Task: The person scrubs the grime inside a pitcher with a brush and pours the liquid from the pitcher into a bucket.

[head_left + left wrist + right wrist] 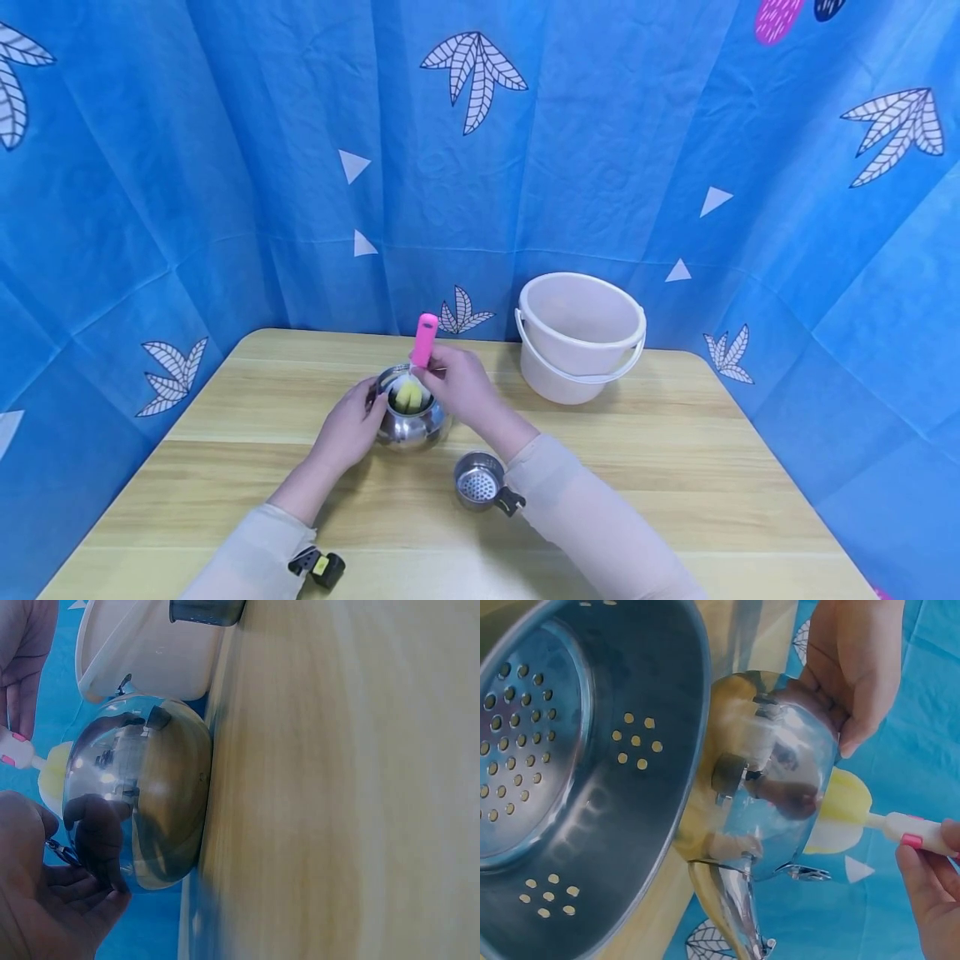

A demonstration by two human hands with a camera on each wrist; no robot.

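Across the head view, I see the teapot point(408, 429) on the surface point(637, 475) between the hands. My left hand point(348, 425) grasps its left side and rim; my right hand point(459, 379) pinches the upright brush point(425, 340) above the mouth, its forearm slanting in past the strainer point(478, 485). From the left wrist, the yellow sponge point(55, 776) shows partly outside the mouth; its depth I cannot tell. From the right wrist, the spout point(727, 907) lies opposite my left hand.

Curled right hand point(460, 385) near left hand point(351, 425)
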